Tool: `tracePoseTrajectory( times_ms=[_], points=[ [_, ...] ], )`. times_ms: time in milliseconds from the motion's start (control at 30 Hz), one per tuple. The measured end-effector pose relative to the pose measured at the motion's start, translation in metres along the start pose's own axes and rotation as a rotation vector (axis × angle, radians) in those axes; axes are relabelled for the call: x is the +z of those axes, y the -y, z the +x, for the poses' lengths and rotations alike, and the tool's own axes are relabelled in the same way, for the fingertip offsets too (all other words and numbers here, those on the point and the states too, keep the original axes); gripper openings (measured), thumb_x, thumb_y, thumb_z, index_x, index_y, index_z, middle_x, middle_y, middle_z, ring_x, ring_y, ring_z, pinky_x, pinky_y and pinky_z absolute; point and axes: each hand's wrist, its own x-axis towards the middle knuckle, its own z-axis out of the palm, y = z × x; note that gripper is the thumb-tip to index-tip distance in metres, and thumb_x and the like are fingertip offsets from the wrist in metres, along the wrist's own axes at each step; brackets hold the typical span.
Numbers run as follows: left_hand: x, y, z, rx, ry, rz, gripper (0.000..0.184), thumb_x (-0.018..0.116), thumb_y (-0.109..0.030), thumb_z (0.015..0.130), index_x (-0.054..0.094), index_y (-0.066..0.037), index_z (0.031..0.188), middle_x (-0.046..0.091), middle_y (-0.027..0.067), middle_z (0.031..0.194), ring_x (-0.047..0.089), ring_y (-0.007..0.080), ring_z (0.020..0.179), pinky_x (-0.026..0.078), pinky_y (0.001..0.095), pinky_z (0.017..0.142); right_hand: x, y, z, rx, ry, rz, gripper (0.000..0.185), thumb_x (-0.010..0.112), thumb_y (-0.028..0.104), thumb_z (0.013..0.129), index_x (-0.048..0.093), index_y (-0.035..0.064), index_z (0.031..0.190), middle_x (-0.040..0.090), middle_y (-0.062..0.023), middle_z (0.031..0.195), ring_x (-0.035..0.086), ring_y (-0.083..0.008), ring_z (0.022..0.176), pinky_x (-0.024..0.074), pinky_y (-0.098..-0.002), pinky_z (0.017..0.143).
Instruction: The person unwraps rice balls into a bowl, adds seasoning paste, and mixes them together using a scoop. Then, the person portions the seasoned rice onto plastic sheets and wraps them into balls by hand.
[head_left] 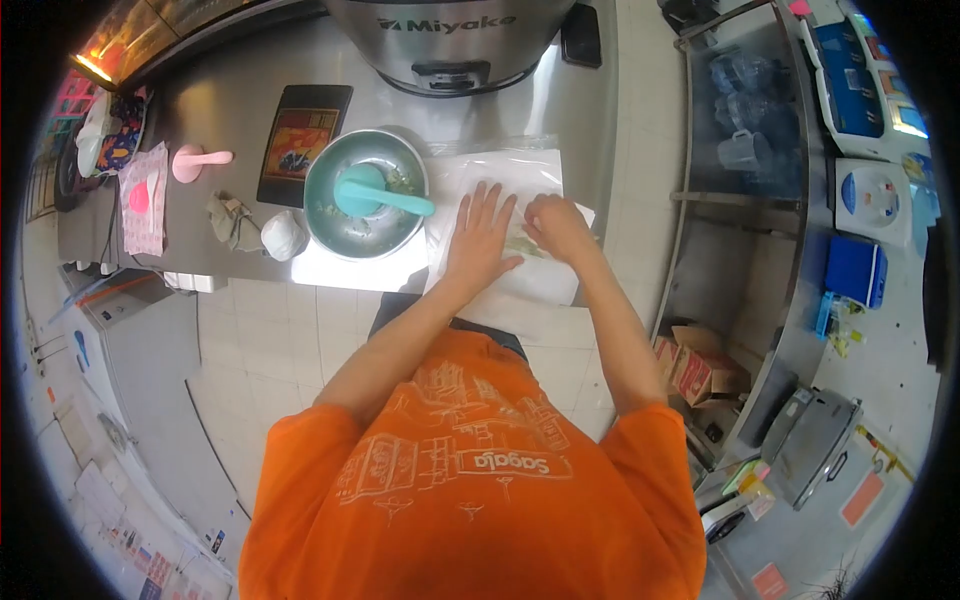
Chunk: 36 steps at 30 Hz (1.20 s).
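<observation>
My left hand (483, 243) lies flat with its fingers spread on white sheets of paper or plastic (540, 172) at the counter's front edge. To its right my right hand (556, 228) is closed, fingers curled down against the sheets; what they grip, if anything, is hidden. A small pale greenish patch (520, 245) shows between the two hands. Left of the sheets stands a metal bowl (318, 215) with a teal inside and bits of food in it. A teal rice paddle (385, 197) rests in the bowl, its handle pointing toward my left hand.
A large Miyako rice cooker (445, 45) stands behind the sheets, beside a dark phone (581, 37). Leftward on the counter are a dark picture-covered board (300, 145), a white bundle (284, 237), a crumpled cloth (233, 222) and a pink scoop (195, 163). A metal rack (680, 215) stands right.
</observation>
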Motion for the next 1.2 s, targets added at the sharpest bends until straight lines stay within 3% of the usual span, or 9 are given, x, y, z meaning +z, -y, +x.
tracePoseTrajectory(
  times_ms=[133,233,333,567,700,800,933,1100,1200],
  points=[
    [0.006,0.009,0.004,0.302,-0.045,0.112,0.062,0.077,-0.029,0.07,0.058,-0.011,0.126,0.055,0.0117,0.129,0.044,0.0317,0.132,0.031,0.0469,0.112,0.04,0.033,-0.06,-0.116,-0.233,-0.008,0.012,0.064,0.011,0.08,0.062,0.0027,0.089,0.061,-0.012,0.1,0.059,-0.0298,0.097,0.0476,-0.0429,0.085],
    [0.003,0.044,0.003,0.374,0.35,0.02,0.03,0.064,-0.017,0.077,0.066,-0.01,0.106,0.06,0.0091,0.109,0.056,0.029,0.114,0.043,0.0407,0.1,0.079,0.047,-0.085,-0.122,-0.48,0.04,0.014,0.062,0.009,0.079,0.061,0.0024,0.091,0.061,-0.012,0.102,0.06,-0.0303,0.098,0.0487,-0.0427,0.086],
    [-0.021,0.085,-0.015,0.38,0.209,-0.005,0.021,0.058,-0.009,0.078,0.065,-0.008,0.099,0.059,0.0102,0.104,0.057,0.0291,0.103,0.046,0.0384,0.091,0.098,0.05,-0.096,-0.102,-0.564,0.063,0.018,0.062,0.008,0.079,0.061,0.0021,0.096,0.061,-0.0117,0.106,0.06,-0.031,0.101,0.0492,-0.0414,0.088],
    [-0.011,0.024,-0.049,0.406,0.251,-0.102,0.026,0.061,-0.007,0.079,0.063,-0.008,0.105,0.062,0.0119,0.109,0.058,0.0317,0.109,0.045,0.0384,0.097,0.114,0.035,-0.112,-0.065,-0.627,0.081,0.023,0.069,0.009,0.08,0.062,0.0019,0.101,0.062,-0.0131,0.109,0.06,-0.0321,0.101,0.0491,-0.0422,0.086],
    [0.048,0.068,-0.062,0.184,0.199,-0.239,0.026,0.064,-0.014,0.082,0.062,-0.007,0.107,0.064,0.0139,0.105,0.058,0.0316,0.109,0.047,0.0422,0.095,0.132,-0.027,-0.125,-0.03,-0.588,0.309,0.028,0.072,0.007,0.079,0.063,0.0043,0.105,0.06,-0.0146,0.116,0.059,-0.0329,0.102,0.0497,-0.0427,0.085],
    [0.034,0.041,-0.034,-0.197,0.349,-0.179,0.018,0.064,-0.017,0.084,0.063,-0.007,0.1,0.066,0.012,0.099,0.058,0.0315,0.107,0.048,0.0434,0.092,0.105,-0.042,-0.111,0.234,-0.273,0.528,0.031,0.071,0.005,0.08,0.064,0.0031,0.11,0.061,-0.0139,0.116,0.06,-0.0346,0.103,0.0497,-0.0416,0.088],
    [0.027,0.038,-0.003,0.122,0.055,0.077,0.015,0.065,-0.02,0.084,0.061,-0.007,0.092,0.065,0.0084,0.098,0.058,0.0285,0.103,0.048,0.0396,0.088,0.058,-0.028,-0.08,0.257,-0.337,0.296,0.03,0.068,0.007,0.081,0.061,0.0058,0.109,0.06,-0.0124,0.107,0.062,-0.035,0.097,0.0518,-0.0455,0.082],
    [0.027,0.058,-0.021,0.515,0.204,0.145,0.017,0.059,-0.015,0.081,0.064,-0.008,0.096,0.06,0.0084,0.102,0.057,0.0266,0.097,0.047,0.0346,0.088,0.071,-0.011,-0.074,0.264,-0.049,0.041,0.018,0.056,0.012,0.088,0.055,0.0048,0.105,0.056,-0.0129,0.104,0.063,-0.0332,0.096,0.054,-0.0465,0.073],
    [0.027,0.055,-0.037,0.532,0.156,0.142,0.025,0.055,-0.012,0.08,0.065,-0.004,0.101,0.059,0.0085,0.1,0.056,0.0258,0.094,0.047,0.0339,0.089,0.102,0.01,-0.091,0.307,-0.27,0.041,0.015,0.052,0.01,0.089,0.056,0.0049,0.103,0.055,-0.0129,0.1,0.063,-0.0325,0.092,0.054,-0.0452,0.068]
  ],
)
